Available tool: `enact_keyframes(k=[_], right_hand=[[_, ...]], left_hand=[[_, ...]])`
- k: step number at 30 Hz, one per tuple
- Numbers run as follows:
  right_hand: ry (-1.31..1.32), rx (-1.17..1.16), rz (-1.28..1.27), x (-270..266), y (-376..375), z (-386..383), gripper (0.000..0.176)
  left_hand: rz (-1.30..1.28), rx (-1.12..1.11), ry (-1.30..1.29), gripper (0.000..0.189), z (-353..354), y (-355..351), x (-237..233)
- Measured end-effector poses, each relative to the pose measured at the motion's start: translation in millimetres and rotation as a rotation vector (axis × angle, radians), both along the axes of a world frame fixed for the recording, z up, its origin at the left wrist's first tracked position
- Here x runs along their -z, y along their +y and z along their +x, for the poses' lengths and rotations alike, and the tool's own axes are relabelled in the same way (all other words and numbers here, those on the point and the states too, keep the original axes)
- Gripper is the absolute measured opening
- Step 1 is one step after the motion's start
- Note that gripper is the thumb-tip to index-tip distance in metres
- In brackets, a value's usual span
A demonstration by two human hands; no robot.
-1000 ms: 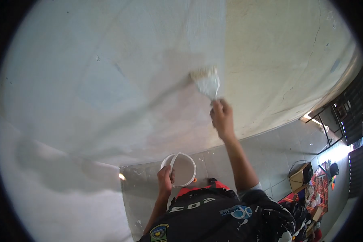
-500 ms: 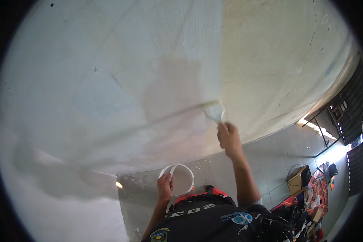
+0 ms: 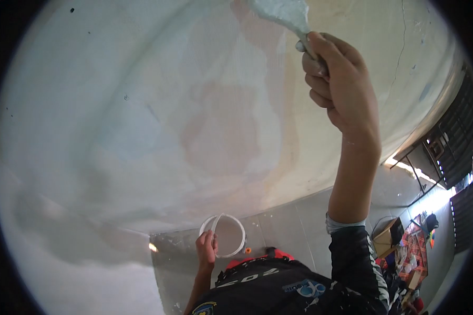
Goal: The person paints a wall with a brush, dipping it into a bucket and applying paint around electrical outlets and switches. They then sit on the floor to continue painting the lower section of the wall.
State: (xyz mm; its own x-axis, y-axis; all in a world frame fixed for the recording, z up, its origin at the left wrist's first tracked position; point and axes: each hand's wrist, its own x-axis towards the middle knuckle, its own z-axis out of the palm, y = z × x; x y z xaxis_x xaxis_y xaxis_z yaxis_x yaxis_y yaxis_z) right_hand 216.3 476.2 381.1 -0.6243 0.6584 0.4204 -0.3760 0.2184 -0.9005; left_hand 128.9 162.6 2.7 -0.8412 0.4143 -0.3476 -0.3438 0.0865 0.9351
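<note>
My right hand (image 3: 341, 84) is raised at the upper right, its fingers wrapped round the handle of a paint brush (image 3: 284, 11). The wide, white-coated bristles are at the top edge of the view, in front of the wall (image 3: 142, 131). Low in the view, my left hand (image 3: 207, 248) grips the handle of a round white bucket (image 3: 244, 239), whose inside looks pale. The wall is whitish on the left and cream on the right, with shadows across it.
Grey floor tiles (image 3: 294, 223) run below the wall. At the right are a cardboard box (image 3: 386, 236), a red patterned mat (image 3: 416, 252) with heaped items, and a dark metal frame (image 3: 423, 181) near bright light. A crack marks the wall at upper right.
My right hand has risen with the brush from low on the wall to the top of the view, coming nearer the camera. The bucket and my left hand sit slightly further left.
</note>
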Motion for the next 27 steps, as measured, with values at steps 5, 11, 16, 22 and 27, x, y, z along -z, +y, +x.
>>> enact_keyframes(k=[5,11,16,22,27], right_hand=[[0.111,-0.002,0.037,-12.8,7.0,-16.9,0.025],[-0.025,-0.080,-0.282,138.0,0.9,-41.0,0.020],[-0.338,0.043,-0.372,280.5,-22.1,-4.8,0.025],[-0.216,0.130,-0.203,181.4,9.4,37.5,0.022],[0.042,0.055,-0.099,34.0,33.3,19.0,0.024]], left_hand=[[-0.008,0.022,0.021,0.033,-1.6,11.4,-0.3],[0.014,0.042,-0.016,0.029,1.4,20.9,14.6],[-0.062,0.049,0.050,0.032,17.6,33.2,16.8],[0.020,0.014,-0.055,0.031,39.3,71.7,31.8],[0.055,0.096,-0.059,0.031,56.5,82.1,23.2]])
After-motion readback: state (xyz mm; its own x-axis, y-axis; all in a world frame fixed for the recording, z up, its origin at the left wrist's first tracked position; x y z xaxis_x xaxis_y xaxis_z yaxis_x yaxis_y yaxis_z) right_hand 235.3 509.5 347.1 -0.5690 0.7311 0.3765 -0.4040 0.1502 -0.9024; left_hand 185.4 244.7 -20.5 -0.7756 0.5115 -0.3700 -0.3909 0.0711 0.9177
